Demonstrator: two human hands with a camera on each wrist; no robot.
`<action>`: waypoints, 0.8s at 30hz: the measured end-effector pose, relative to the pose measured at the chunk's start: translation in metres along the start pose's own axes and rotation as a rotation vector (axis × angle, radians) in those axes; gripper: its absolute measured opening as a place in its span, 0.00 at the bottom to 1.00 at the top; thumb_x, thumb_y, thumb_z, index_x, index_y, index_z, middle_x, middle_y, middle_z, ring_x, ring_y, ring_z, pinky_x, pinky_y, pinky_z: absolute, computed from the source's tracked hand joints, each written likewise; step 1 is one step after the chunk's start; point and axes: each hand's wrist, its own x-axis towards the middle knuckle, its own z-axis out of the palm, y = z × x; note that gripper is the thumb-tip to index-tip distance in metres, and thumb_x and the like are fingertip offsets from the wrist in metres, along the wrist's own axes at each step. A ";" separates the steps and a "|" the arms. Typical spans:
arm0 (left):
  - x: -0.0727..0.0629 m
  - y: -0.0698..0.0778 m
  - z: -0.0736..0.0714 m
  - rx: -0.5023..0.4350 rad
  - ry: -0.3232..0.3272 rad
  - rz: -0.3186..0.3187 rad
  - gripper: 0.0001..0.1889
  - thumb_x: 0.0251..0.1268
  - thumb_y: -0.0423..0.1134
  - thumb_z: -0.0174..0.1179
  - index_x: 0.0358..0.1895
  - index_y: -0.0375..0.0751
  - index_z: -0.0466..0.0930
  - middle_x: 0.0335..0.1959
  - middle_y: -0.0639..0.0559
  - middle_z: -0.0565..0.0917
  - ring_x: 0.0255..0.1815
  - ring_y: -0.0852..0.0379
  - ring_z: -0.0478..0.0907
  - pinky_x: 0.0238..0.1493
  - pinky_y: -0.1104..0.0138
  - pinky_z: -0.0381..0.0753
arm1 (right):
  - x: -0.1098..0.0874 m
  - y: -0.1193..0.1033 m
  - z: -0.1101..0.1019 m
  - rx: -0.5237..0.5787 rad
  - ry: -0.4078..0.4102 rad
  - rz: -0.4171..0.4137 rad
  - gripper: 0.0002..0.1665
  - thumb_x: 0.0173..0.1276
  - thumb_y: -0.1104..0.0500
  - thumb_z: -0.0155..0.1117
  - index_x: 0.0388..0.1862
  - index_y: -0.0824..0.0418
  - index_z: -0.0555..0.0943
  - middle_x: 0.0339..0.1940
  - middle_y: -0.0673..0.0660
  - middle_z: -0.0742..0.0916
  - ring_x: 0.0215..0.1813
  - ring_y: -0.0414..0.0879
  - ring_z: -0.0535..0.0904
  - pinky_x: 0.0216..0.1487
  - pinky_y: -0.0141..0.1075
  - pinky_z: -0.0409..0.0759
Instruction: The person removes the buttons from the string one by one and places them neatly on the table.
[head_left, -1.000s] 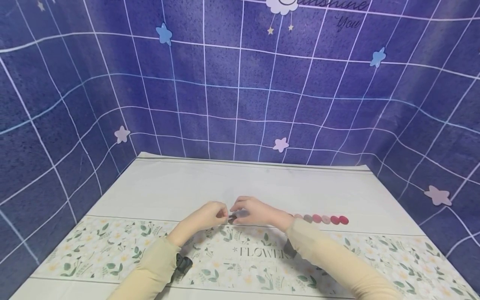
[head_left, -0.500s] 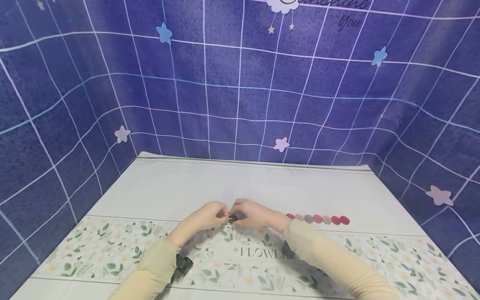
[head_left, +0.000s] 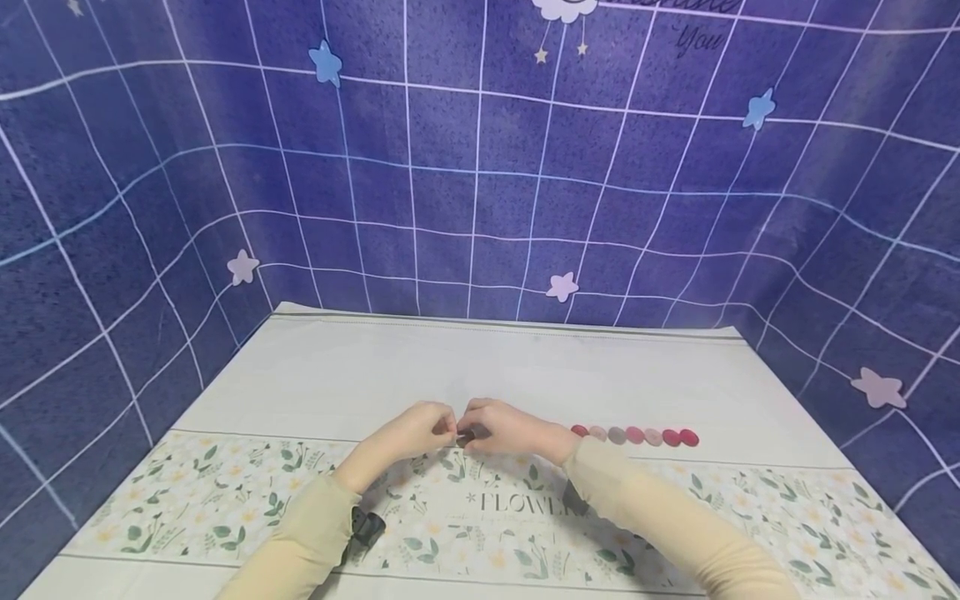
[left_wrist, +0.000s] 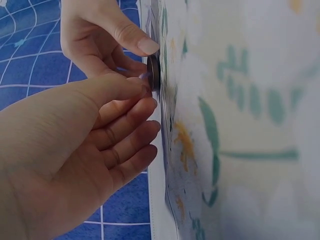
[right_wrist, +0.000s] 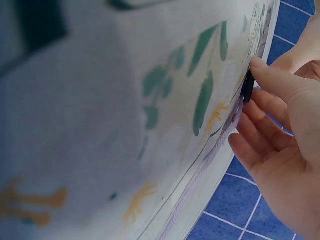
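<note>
My right hand point(head_left: 510, 429) holds a dark round button point(right_wrist: 248, 86) on its edge between thumb and fingers, just above the table. Facing it, my left hand point(head_left: 416, 430) has thumb and forefinger pinched together right at the button's face. A small lilac bit of cord shows at those fingertips in the left wrist view; the rest of the pinch is hidden. In the right wrist view a lilac cord point(right_wrist: 197, 172) trails from beside the button along the table. To the right of my right hand lies a row of red, pink and grey-brown round buttons point(head_left: 634, 436).
A white cloth point(head_left: 360, 358) with a flowered band point(head_left: 247, 492) covers the table. Blue gridded curtain point(head_left: 442, 200) with stars encloses the back and both sides. A black wrist device point(head_left: 367, 528) sits at my left cuff.
The right hand has shifted slightly and its fingers have closed in around the dark button. The left hand stays almost still. More of the button row now shows beside the right wrist.
</note>
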 end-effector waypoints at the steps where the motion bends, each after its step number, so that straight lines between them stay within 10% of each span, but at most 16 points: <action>1: 0.000 0.000 0.000 0.002 0.001 0.000 0.04 0.59 0.38 0.61 0.29 0.46 0.77 0.30 0.56 0.81 0.34 0.61 0.76 0.47 0.59 0.79 | 0.000 0.000 0.000 0.001 0.002 -0.001 0.19 0.59 0.57 0.67 0.51 0.58 0.81 0.40 0.52 0.82 0.43 0.43 0.76 0.51 0.29 0.75; 24: 0.000 -0.002 -0.002 -0.013 -0.015 -0.009 0.03 0.60 0.38 0.60 0.29 0.47 0.77 0.29 0.58 0.80 0.33 0.62 0.74 0.46 0.60 0.78 | 0.002 -0.003 -0.001 -0.004 0.012 0.005 0.16 0.60 0.56 0.67 0.47 0.58 0.82 0.37 0.51 0.81 0.40 0.41 0.75 0.46 0.27 0.74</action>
